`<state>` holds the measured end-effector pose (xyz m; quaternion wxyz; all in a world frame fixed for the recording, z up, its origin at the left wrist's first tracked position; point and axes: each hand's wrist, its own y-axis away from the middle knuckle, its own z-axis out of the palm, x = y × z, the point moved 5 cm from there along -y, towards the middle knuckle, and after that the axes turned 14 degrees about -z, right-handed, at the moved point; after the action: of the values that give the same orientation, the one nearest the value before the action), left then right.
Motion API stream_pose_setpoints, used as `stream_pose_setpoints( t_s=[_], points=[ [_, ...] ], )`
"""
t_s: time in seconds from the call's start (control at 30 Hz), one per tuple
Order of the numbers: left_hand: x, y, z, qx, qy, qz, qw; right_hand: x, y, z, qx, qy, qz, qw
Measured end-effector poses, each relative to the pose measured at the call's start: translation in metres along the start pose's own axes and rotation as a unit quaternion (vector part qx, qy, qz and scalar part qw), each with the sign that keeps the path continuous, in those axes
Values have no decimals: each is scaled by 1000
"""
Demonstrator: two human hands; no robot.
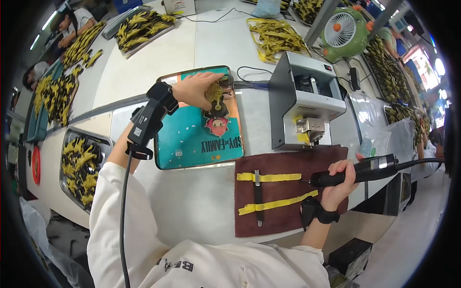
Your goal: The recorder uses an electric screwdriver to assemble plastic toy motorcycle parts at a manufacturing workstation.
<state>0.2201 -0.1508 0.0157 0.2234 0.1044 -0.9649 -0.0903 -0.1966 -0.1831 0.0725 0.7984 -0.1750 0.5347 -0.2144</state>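
My left hand (196, 90) reaches over a teal printed tray (182, 144), its thumb and fingers spread around a small pile of yellow-and-black strap pieces (217, 98). The undersides of those fingertips are hidden. At the right, my right hand (340, 185) is wrapped round a black corded electric screwdriver (355, 173), whose thin tip points left. Below that tip lies a dark red cloth mat (283, 218). Two yellow strips (281, 177) rest across it, one above the other. A dark strap (259, 197) with a metal end crosses both.
A grey-and-white bench machine (307, 103) stands beyond the mat. Behind it is a green fan (343, 33). A metal tray (111, 144) of yellow-and-black straps sits left, with more piles (139, 31) further back. A person (72, 24) sits at the far left.
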Motion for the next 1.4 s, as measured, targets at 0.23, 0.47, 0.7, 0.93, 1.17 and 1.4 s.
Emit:
stream_pose_setpoints(
  t_s=[0.23,0.47,0.7,0.93,1.17,1.4],
  points=[
    [7,-2,-10,91,-53,99,990,1,-8,-4,-14,10,1,1000],
    [-18,-11,-59,230,-133,46,963,4,-7,-8,2,-19,11,1000],
    [-48,-24,-106,303,-215,-114,921,3,-3,-9,-9,-19,12,1000],
    [122,81,-24,272,-22,197,942,4,-5,-17,-17,-23,0,1000],
    [185,154,80,148,103,140,974,6,-7,-15,-17,-9,-3,1000],
    [190,148,119,111,77,115,984,-68,-37,24,-97,-29,-127,987]
  ],
)
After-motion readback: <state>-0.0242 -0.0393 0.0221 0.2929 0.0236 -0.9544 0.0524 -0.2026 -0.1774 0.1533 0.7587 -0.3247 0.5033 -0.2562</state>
